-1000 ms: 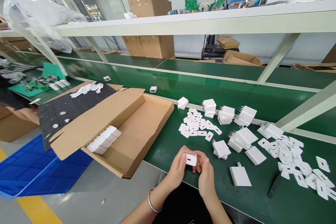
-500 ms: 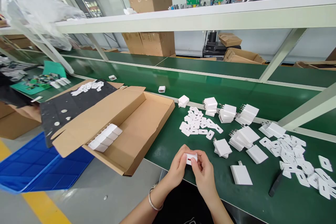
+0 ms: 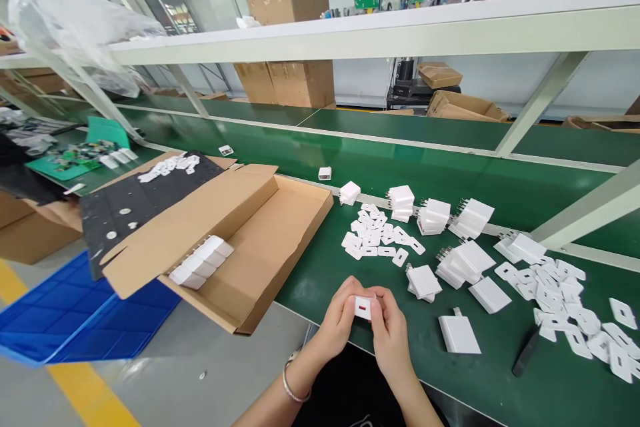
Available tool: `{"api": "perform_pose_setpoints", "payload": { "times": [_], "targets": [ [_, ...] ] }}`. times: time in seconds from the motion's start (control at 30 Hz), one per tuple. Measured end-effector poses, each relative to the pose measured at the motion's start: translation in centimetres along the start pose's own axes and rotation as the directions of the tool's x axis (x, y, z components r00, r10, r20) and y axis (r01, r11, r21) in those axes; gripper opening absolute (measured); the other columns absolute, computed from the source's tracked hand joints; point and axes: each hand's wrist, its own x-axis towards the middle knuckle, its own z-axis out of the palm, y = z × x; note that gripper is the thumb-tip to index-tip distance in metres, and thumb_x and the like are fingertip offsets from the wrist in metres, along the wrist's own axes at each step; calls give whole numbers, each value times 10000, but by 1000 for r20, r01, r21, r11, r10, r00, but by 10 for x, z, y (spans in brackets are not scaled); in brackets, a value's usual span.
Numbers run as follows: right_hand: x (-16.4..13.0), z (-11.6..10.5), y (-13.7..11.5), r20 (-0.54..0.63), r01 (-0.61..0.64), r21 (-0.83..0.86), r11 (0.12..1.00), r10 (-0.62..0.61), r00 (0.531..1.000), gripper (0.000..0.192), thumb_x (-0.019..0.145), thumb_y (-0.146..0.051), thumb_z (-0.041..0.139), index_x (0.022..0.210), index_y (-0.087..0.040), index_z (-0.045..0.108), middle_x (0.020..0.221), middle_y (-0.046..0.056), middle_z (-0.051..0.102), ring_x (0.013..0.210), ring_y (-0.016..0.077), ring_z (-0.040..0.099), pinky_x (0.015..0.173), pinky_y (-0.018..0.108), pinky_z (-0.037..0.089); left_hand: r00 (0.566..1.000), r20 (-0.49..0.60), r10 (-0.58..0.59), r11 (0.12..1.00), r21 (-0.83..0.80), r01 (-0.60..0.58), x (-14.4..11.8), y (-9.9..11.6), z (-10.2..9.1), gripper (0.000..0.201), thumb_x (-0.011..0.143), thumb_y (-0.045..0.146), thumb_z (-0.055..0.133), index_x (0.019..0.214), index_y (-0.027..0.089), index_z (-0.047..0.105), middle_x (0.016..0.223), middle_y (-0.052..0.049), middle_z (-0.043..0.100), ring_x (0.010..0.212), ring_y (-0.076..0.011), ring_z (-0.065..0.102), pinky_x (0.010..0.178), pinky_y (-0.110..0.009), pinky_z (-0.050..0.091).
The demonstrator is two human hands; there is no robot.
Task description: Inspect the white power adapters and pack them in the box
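Wrists: silver bracelet (image 3: 295,383) on your left one; both forearms cut off at the bottom edge.
Hands: your left hand (image 3: 340,315) and right hand (image 3: 391,330) are closed in on one white USB charger (image 3: 363,307), a pinch from either side, thumbs at the face.
Charger held: over the bench's near edge, red-lined port towards you; its back and prongs, if any, hidden by your fingers.
Loose charger: a single white block (image 3: 459,335) flat on the green bench (image 3: 350,360), right of your right hand.
Black tool: slim dark piece (image 3: 525,351) beside the right-hand faceplate pile (image 3: 565,300); type can't be told.
Right pile: overlapping slotted plates, some cut off by the frame.
Charger stacks: white clusters (image 3: 465,263), prongs showing on several; lower ones partly covered.
Middle pile: smaller faceplate heap (image 3: 370,233) beyond your hands.
Carton: shallow cardboard tray (image 3: 285,230) on your left, a row of chargers (image 3: 201,262) inside.
Co-worker: dark sleeve (image 3: 20,177), cut off at the left edge.
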Motion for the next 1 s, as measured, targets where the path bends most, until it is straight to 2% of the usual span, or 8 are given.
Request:
{"api": "perform_pose_setpoints", "payload": {
  "times": [0.17,0.37,0.53,0.7,0.83,1.0],
  "targets": [
    [-1,0,2,-31,20,-57,998,-22,999,397,1092,-550,449,1056,-212,653,741,3,664,565,156,564,531,267,445,1000,0,-2,1000,23,2,1,3,2,529,1144,525,316,1123,193,729,979,-63,571,877,-213,533,816,-351,445],
    [2,3,0,-93,-8,-40,999,4,996,461,1090,-602,413,1009,-222,661,668,-19,578,550,163,538,520,272,442,998,59,-12,1000,-19,13,0,9,3,645,1126,615,197,1286,217,679,1060,-76,559,931,-228,541,867,-376,472],
    [2,2,0,-78,3,-10,1000,-4,997,513,1103,-614,342,1063,-219,667,720,2,637,577,172,578,538,281,465,996,86,-9,999,-36,12,-2,6,2,487,1141,541,314,1344,249,647,1133,-73,540,974,-220,549,888,-363,480],
    [1,-1,0,1,-24,-15,1000,24,1000,438,1062,-606,494,1136,-209,664,855,42,733,675,190,659,601,285,514,998,47,-48,999,-6,49,-2,3,2,388,1148,470,370,1298,240,644,1130,-73,564,1017,-227,572,933,-377,471],
    [0,-2,2,4,-33,-12,999,33,999,459,1058,-620,497,1152,-206,672,884,50,738,702,193,658,637,295,522,999,37,-37,999,-1,37,-1,2,2,377,1141,479,395,1257,235,657,1093,-65,569,978,-221,579,894,-366,487],
    [0,0,7,-12,-65,102,993,66,998,661,1096,-682,261,1148,-198,708,744,27,660,625,185,563,584,305,480,1000,16,26,995,-95,-24,-3,-1,5,379,1145,484,361,1275,249,628,1082,-49,549,826,-179,574,765,-329,516]
  ]
}}
